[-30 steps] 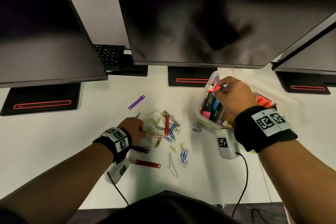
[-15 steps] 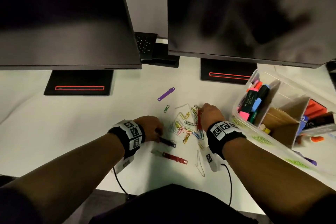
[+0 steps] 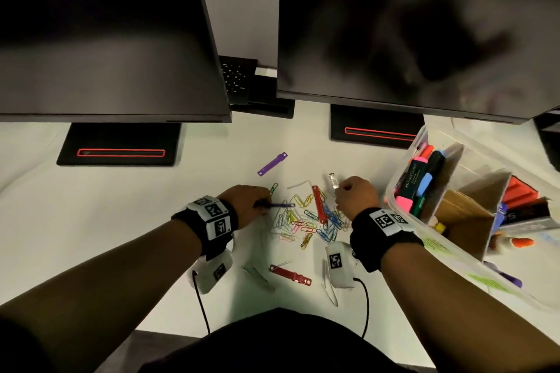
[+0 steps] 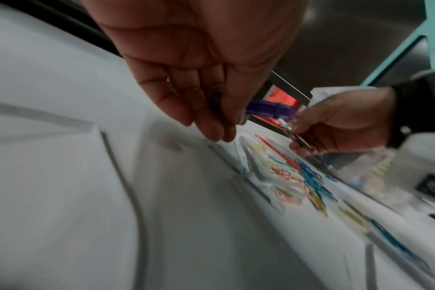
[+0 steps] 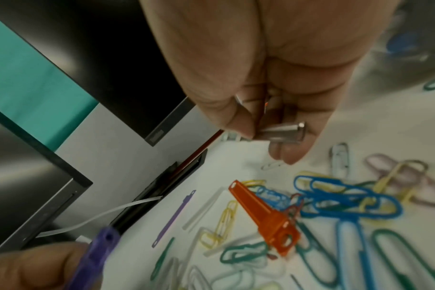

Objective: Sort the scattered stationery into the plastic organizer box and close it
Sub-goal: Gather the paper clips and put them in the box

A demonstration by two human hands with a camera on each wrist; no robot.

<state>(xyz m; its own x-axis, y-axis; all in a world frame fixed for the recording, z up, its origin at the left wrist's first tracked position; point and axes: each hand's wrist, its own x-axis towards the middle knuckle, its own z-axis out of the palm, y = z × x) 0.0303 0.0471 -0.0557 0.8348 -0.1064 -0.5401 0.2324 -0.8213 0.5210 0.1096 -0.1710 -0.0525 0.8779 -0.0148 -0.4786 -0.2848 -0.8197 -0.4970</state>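
Pinching a dark purple fastener strip (image 3: 280,205) between thumb and fingertips, my left hand (image 3: 245,201) sits at the left edge of the paper clip pile (image 3: 309,219). At the pile's right edge my right hand (image 3: 356,195) pinches a clear fastener strip (image 3: 332,181). A red fastener strip (image 3: 318,203) lies on the pile. The plastic organizer box (image 3: 430,244) stands open, right of the pile, holding highlighters (image 3: 419,175).

Paper clips (image 3: 306,218) on desk (image 3: 121,206) between hands, organizer box (image 3: 454,239) right, monitors (image 3: 394,24) behind
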